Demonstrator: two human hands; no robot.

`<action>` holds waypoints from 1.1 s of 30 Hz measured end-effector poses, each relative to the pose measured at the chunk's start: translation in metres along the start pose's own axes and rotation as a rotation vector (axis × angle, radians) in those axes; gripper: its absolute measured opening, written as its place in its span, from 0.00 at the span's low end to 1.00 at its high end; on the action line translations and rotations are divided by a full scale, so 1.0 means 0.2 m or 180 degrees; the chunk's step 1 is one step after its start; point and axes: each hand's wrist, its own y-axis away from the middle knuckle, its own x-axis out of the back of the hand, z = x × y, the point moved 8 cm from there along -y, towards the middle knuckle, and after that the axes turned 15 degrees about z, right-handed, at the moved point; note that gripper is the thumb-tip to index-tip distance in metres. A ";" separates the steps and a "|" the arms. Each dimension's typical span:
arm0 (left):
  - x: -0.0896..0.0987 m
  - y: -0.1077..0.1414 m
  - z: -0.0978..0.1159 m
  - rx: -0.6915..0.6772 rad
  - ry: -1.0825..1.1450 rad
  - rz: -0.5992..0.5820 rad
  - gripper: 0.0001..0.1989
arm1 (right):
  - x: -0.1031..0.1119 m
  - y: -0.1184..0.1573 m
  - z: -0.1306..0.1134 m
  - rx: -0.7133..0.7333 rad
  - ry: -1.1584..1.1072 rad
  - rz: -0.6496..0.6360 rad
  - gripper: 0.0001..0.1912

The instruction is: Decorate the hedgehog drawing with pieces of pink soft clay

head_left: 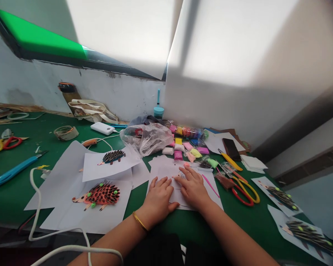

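A white sheet of paper (158,168) lies in front of me on the green table. My left hand (158,197) rests on the sheet with its fingers spread, a yellow bracelet on the wrist. On the same sheet, to the right, my right hand (192,187) presses its fingertips near a small skin-coloured piece and some drawn lines. Nothing shows in either hand. A lump of pink clay (187,164) sits just above the right fingers. A thin pink stick (211,186) lies on the sheet's right side.
Packets of coloured clay (178,155) and a plastic bag (148,138) lie behind the sheet. Scissors (245,192) and a phone (231,149) are right. Hedgehog pictures (100,195) and a white cable (36,210) are left, beyond them a blue cutter (13,171).
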 end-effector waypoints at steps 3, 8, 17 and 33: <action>0.00 0.00 0.00 0.0010 0.0001 -0.0024 0.21 | -0.01 0.00 0.00 0.0001 -0.0003 -0.0035 0.26; 0.01 0.00 0.01 -0.0005 -0.0015 -0.0009 0.20 | 0.01 0.00 0.03 -0.0115 -0.0055 0.0115 0.26; 0.01 0.00 0.01 0.0041 0.0022 -0.0039 0.21 | -0.01 0.00 0.02 -0.0097 -0.0066 -0.0041 0.26; 0.01 0.00 0.00 0.0045 0.0028 -0.0014 0.20 | -0.02 0.00 -0.01 -0.0030 -0.0036 -0.0107 0.27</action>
